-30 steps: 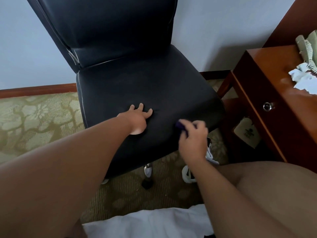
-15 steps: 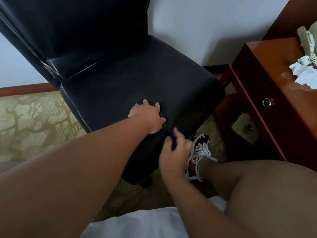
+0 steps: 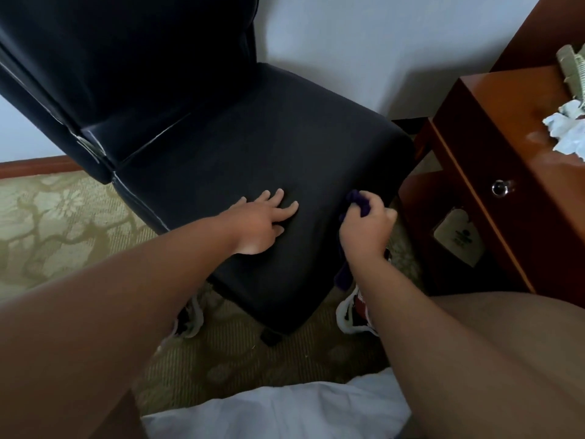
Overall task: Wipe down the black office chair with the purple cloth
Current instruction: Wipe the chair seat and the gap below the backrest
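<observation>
The right hand grips the purple cloth against the seat's front right edge; I see only tufts above and below the fist. The left hand lies flat, fingers spread, on the black office chair seat. On the tag below the desk top, the print is illegible to me.

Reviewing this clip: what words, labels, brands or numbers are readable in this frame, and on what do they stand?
No text can be read.
Cream tag low on the wooden desk: dark emblem and small print, too blurred to read.
Sneaker beside the chair: red and dark markings, no legible brand.
</observation>
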The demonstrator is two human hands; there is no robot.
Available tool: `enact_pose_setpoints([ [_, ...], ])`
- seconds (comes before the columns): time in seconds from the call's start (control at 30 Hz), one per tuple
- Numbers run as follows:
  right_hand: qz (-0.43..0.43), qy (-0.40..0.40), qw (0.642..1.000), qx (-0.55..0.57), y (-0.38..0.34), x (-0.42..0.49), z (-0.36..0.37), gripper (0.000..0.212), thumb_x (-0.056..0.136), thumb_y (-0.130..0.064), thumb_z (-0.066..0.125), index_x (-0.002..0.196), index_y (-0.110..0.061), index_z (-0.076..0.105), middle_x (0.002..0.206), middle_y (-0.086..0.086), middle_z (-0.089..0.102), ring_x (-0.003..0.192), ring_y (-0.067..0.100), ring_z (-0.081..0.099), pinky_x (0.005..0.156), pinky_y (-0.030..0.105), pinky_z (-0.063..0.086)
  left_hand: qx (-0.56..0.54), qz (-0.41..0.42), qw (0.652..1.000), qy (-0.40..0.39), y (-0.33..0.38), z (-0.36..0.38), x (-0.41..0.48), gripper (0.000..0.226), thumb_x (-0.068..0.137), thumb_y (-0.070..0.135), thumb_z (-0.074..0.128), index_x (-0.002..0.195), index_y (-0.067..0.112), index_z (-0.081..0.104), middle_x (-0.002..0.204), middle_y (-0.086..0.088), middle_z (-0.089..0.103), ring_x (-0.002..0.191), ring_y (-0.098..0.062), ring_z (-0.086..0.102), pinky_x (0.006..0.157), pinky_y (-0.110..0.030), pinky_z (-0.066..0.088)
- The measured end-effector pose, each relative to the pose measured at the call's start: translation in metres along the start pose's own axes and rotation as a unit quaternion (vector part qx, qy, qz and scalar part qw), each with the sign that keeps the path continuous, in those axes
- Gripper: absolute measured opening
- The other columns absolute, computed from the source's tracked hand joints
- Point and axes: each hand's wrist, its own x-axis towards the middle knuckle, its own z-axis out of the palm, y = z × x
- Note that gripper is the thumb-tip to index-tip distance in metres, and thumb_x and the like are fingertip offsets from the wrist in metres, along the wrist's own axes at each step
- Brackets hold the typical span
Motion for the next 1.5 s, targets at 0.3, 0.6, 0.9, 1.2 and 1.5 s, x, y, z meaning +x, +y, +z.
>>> enact_pose_setpoints([
  [0.3,-0.238,-0.209,0.912,-0.261,-0.022,-0.061,-0.010,0.034,0.092,-0.037,0.057,0.126,-0.034,0.062,0.114,-0.001,0.047,0.102,0.021,0.053,0.080,0.039,0.053,-0.009,-0.016,1.000,-0.011,0.018,-0.006,0.014,0.066,0.105,0.017,0.035,0.158,0.042,0.004,0.167,0.003,-0.015,0.153,-0.020,-0.014,0.124,-0.051,-0.002],
  [0.6,-0.305,-0.212,0.891,-0.261,-0.024,-0.034,-0.012,0.033,0.091,-0.034,0.060,0.124,-0.033,0.066,0.115,0.004,0.050,0.105,0.028,0.056,0.084,0.040,0.053,-0.012,-0.041,0.997,0.066,-0.004,0.018,-0.014,0.066,0.104,0.046,0.042,0.157,0.045,0.002,0.166,-0.001,-0.021,0.153,-0.023,-0.015,0.124,-0.047,0.002],
  [0.9,-0.101,-0.120,0.966,-0.205,-0.032,-0.006,0.001,0.032,0.093,-0.032,0.053,0.123,-0.032,0.064,0.115,0.003,0.045,0.107,0.031,0.056,0.093,0.042,0.051,-0.008,0.000,1.000,-0.008,-0.014,0.020,-0.032,0.066,0.104,0.038,0.047,0.156,0.048,0.008,0.165,0.004,-0.021,0.152,-0.018,-0.019,0.125,-0.046,-0.001],
  [1.2,-0.316,-0.205,0.889,-0.262,0.013,-0.164,-0.015,0.043,0.092,-0.042,0.050,0.133,-0.031,0.058,0.109,-0.001,0.048,0.092,0.015,0.049,0.060,0.029,0.051,0.034,-0.021,0.999,-0.013,-0.004,0.013,-0.028,0.069,0.101,0.039,0.055,0.156,0.046,0.015,0.167,0.001,-0.012,0.154,-0.023,-0.008,0.123,-0.049,0.017],
  [1.5,-0.220,-0.061,0.950,-0.214,0.019,-0.087,-0.021,0.038,0.086,-0.045,0.055,0.121,-0.034,0.067,0.106,0.002,0.052,0.093,0.026,0.058,0.070,0.037,0.052,-0.021,-0.014,1.000,-0.004,-0.003,0.015,-0.028,0.067,0.102,0.041,0.054,0.156,0.048,0.015,0.167,0.006,-0.013,0.154,-0.019,-0.011,0.124,-0.048,0.013],
])
